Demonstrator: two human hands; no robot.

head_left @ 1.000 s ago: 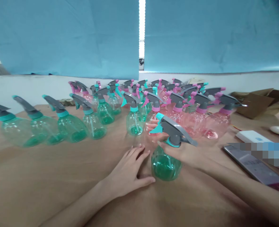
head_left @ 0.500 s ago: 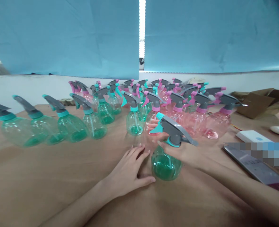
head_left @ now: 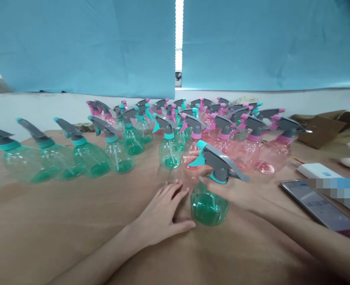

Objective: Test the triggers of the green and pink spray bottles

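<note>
My right hand (head_left: 233, 191) is wrapped round the neck of a green spray bottle (head_left: 208, 206) that stands upright on the wooden table (head_left: 59, 221). Its grey trigger head (head_left: 219, 162) with a teal nozzle points left. My left hand (head_left: 163, 213) lies flat on the table just left of the bottle, fingers stretched out and holding nothing; the thumb tip is close to the bottle's base.
Behind stand several green spray bottles (head_left: 88, 158) in a row at the left and several pink ones (head_left: 246, 146) at the back right. A phone (head_left: 314, 206), a white box (head_left: 317, 171) and brown cardboard (head_left: 320, 126) lie at the right.
</note>
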